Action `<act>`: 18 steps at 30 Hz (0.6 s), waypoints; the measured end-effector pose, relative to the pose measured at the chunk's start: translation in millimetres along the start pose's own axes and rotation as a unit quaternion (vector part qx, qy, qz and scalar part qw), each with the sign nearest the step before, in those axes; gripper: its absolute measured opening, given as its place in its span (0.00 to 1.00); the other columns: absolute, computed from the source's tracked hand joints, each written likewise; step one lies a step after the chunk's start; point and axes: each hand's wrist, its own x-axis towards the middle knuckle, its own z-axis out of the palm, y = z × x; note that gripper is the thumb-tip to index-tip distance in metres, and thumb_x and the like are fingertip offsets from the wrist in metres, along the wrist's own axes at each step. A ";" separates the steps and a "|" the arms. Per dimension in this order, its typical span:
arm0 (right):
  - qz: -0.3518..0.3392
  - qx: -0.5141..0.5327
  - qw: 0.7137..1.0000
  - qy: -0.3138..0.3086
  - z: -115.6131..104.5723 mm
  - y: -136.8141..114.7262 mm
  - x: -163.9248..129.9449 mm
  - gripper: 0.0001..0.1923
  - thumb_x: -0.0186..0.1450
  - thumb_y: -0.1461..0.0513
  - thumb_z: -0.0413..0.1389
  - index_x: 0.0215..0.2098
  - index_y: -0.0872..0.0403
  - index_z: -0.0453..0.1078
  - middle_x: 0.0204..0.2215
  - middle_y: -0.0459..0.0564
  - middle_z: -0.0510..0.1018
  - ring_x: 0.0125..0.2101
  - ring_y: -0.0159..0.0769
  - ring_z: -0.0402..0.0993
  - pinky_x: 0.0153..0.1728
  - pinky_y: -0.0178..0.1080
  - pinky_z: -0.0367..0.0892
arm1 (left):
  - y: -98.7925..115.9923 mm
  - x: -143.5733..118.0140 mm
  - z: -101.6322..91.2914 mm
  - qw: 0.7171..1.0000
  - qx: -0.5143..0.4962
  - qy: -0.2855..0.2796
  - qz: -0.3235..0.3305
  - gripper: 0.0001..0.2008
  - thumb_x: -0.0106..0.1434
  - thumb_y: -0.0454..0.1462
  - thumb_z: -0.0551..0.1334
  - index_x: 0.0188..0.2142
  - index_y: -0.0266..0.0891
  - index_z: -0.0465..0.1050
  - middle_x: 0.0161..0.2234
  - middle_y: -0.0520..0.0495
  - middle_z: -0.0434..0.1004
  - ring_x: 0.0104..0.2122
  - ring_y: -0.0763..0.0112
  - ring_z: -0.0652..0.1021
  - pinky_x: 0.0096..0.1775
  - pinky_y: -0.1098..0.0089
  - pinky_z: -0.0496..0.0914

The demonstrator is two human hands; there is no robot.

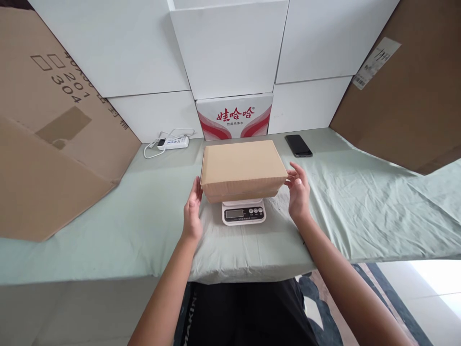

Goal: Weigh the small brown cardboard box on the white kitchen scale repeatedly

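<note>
A plain brown cardboard box [245,163] sits on top of a white kitchen scale [244,220]. Only the front of the scale shows, with its grey display and round buttons; its platform is hidden under the box. My left hand [193,211] is at the box's left side, fingers stretched along it and partly hidden behind its edge. By the right front corner is my right hand [298,192], its fingers apart and their tips at the box's side. Whether the right fingertips press on the cardboard I cannot tell.
A black phone [298,145] lies right of the box, and a white power strip with a cable [175,142] lies left. Behind stand white boxes [230,53] and a red-and-white carton [236,117]. Large cardboard panels [54,144] flank the green-clothed table [144,240].
</note>
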 end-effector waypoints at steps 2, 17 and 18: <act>0.012 0.006 1.000 0.005 -0.4 1.9 2.1 0.28 0.70 0.37 0.53 0.58 0.40 0.77 0.44 0.50 0.77 0.49 0.47 0.80 0.49 0.50 0.79 | -0.8 0.7 -0.4 1.000 -0.002 0.004 -0.003 0.46 0.70 0.71 0.52 0.77 0.51 0.66 0.81 0.44 0.60 0.80 0.48 0.62 0.79 0.53 0.59; -0.007 -0.012 0.997 -0.080 6.1 -9.1 -10.9 0.32 0.74 0.37 0.54 0.69 0.39 0.71 0.71 0.50 0.78 0.70 0.56 0.74 0.69 0.59 0.71 | -1.7 -0.6 5.0 0.999 0.013 -0.052 0.000 0.42 0.74 0.67 0.51 0.76 0.47 0.68 0.77 0.42 0.68 0.79 0.45 0.64 0.77 0.51 0.63; -0.020 -0.018 0.996 -0.086 7.5 -11.8 -12.6 0.31 0.74 0.38 0.55 0.70 0.38 0.71 0.72 0.50 0.76 0.72 0.55 0.72 0.72 0.59 0.68 | -1.9 0.1 5.8 0.998 0.016 -0.060 0.001 0.41 0.75 0.67 0.51 0.76 0.47 0.67 0.77 0.42 0.68 0.79 0.45 0.64 0.76 0.51 0.63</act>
